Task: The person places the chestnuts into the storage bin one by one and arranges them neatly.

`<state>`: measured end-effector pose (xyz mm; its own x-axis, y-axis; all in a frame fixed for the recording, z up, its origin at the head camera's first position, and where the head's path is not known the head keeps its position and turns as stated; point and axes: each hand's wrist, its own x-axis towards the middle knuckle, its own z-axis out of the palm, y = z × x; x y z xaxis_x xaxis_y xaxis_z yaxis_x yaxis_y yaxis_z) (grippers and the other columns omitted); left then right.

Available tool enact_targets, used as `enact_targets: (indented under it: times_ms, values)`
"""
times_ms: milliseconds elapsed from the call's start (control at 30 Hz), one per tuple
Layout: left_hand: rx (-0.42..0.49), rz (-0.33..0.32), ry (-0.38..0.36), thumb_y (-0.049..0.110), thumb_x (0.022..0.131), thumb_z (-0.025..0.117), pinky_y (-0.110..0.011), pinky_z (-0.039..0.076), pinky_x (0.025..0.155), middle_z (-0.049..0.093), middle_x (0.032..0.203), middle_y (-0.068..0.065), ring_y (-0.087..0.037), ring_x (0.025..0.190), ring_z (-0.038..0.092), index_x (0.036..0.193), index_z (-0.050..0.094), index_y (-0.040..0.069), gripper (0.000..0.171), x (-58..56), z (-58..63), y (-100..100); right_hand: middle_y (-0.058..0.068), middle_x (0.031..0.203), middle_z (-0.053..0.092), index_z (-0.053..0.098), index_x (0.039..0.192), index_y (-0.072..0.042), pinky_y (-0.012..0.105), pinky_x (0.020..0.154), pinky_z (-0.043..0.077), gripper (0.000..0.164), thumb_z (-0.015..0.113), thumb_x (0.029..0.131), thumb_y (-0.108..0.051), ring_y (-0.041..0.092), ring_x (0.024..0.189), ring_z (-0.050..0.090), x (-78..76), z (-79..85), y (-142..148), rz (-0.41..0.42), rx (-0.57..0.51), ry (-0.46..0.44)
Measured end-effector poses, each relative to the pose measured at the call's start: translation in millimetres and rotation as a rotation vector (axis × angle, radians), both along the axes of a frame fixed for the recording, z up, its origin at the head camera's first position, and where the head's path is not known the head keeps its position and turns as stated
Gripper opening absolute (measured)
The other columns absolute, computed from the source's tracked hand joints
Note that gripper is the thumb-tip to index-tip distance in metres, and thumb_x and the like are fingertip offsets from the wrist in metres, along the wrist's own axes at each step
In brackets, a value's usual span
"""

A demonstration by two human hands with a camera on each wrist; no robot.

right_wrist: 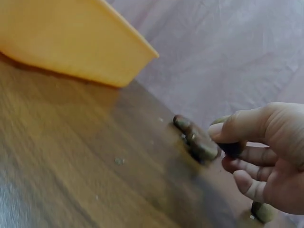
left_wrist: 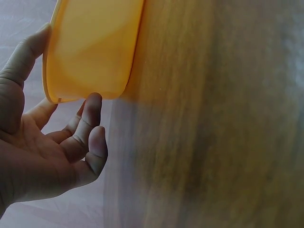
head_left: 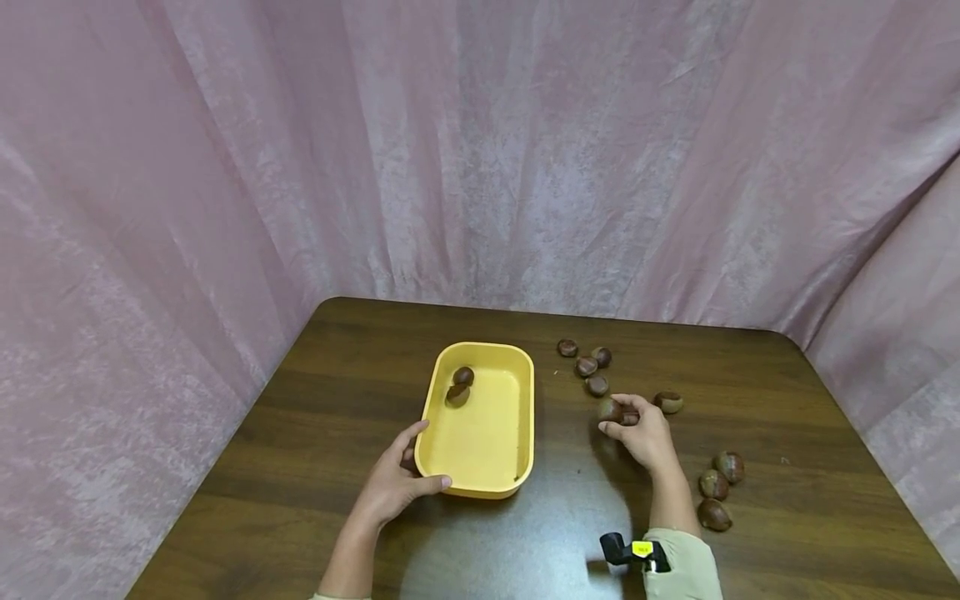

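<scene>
At the near left corner of a yellow plastic container, my left hand grips the rim, thumb on the near side and fingers along the left. Two brown chestnuts lie inside the container near its left wall. Right of the container, my right hand pinches a chestnut between thumb and fingers, just above the table. The fingers partly cover it. Close by, several loose chestnuts lie beyond the hand, and a single one is to its right.
Three more chestnuts lie in a row on the brown wooden table, right of my right forearm. A black strap device with a yellow label is on the right wrist. Pink curtains hang behind the table and at both sides.
</scene>
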<state>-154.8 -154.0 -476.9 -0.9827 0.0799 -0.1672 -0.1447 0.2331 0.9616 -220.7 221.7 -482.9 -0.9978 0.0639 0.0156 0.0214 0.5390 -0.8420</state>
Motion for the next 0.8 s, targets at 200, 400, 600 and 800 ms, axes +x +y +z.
enact_targets:
  times_ms: [200,400,600,800]
  values:
    - [-0.003,-0.002,-0.002,0.013,0.064,0.086,-0.033,0.047,0.065,0.057,0.107,-0.022,-0.023,0.076,0.061,0.142,0.036,0.014,0.092,-0.4,-0.3,0.9,0.018,0.103,0.061,0.055,0.12,0.006,0.031,0.069,0.045,0.05,0.076,0.076,-0.006,0.027,0.087,0.058,-0.8,9.7,-7.1,0.073,-0.028,0.012]
    - [-0.028,0.015,0.001,0.014,0.063,0.087,-0.033,0.045,0.063,0.056,0.103,-0.02,-0.022,0.073,0.059,0.141,0.038,0.016,0.092,-1.6,-0.1,0.5,0.018,0.099,0.062,0.057,0.116,0.006,0.03,0.066,0.046,0.048,0.077,0.073,-0.003,0.025,0.083,0.057,-4.0,17.8,-19.7,0.1,-0.079,0.03]
    - [-0.031,0.016,-0.014,0.014,0.064,0.087,-0.034,0.046,0.063,0.055,0.104,-0.02,-0.022,0.073,0.059,0.141,0.038,0.017,0.092,0.0,-0.2,-1.9,0.014,0.096,0.062,0.059,0.114,0.003,0.033,0.065,0.046,0.046,0.077,0.073,-0.005,0.026,0.083,0.057,-9.2,23.9,-35.7,0.16,-0.109,0.027]
    - [-0.031,0.018,-0.018,0.013,0.064,0.087,-0.034,0.045,0.06,0.055,0.106,-0.019,-0.021,0.069,0.058,0.142,0.037,0.018,0.092,-0.5,-2.0,-0.9,0.013,0.09,0.061,0.06,0.109,0.003,0.034,0.063,0.046,0.043,0.079,0.071,-0.004,0.023,0.075,0.057,-15.7,30.6,-49.3,0.218,-0.161,0.058]
